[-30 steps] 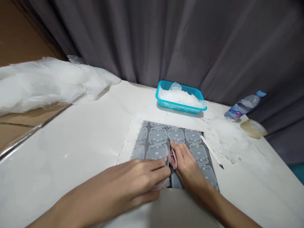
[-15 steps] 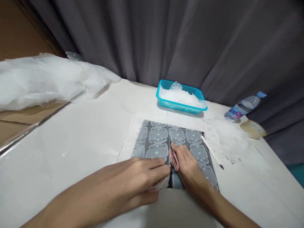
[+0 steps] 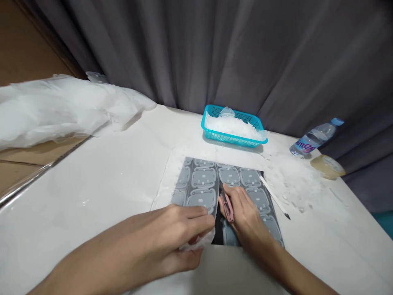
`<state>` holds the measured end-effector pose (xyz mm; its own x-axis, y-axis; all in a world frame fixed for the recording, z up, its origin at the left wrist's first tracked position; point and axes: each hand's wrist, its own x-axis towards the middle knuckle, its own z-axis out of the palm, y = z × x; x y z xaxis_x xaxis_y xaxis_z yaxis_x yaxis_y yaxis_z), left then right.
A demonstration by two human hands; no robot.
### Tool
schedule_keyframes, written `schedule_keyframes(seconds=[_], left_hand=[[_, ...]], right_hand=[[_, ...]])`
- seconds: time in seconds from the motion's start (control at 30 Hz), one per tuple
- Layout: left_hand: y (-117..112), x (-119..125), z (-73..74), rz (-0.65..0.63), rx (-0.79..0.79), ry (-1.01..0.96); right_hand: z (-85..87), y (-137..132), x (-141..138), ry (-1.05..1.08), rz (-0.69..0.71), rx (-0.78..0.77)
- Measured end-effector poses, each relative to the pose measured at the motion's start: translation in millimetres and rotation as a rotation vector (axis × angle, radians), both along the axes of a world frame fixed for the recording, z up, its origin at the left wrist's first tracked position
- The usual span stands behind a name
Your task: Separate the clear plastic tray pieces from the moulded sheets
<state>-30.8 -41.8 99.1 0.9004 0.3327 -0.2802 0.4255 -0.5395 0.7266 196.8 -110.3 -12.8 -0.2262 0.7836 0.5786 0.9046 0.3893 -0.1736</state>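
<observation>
A translucent sheet of moulded rounded-square pads lies over a dark mat in the middle of the white table. My left hand is closed, pinching the near edge of the sheet's left strip, which is lifted and pulled a little leftward. My right hand is closed around a small pink cutter, its tip set in the gap between the left strip and the rest of the sheet. A dark slit shows between the two parts.
A turquoise basket of white clear pieces stands at the back. Loose clear scraps lie to the right, with a thin stick, a water bottle and a tape roll. A heap of plastic film fills the far left.
The cutter has slid toward me along the gap. My left hand has drawn the left strip away, widening the dark slit.
</observation>
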Motion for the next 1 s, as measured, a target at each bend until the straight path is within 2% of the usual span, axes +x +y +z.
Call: schedule_keyframes(seconds=[0.33, 0.7, 1.0], left_hand=[[-3.8, 0.4, -1.3, 0.03, -0.061, 0.019], [-4.8, 3.2, 1.4, 0.058, -0.094, 0.025], [0.4, 5.8, 0.4, 0.09, -0.097, 0.035]], right_hand=[[-7.1, 4.6, 7.8, -0.002, 0.051, -0.159], [-4.5, 9.0, 7.3, -0.04, 0.083, -0.152], [0.2, 2.7, 2.8, -0.011, 0.055, -0.065]])
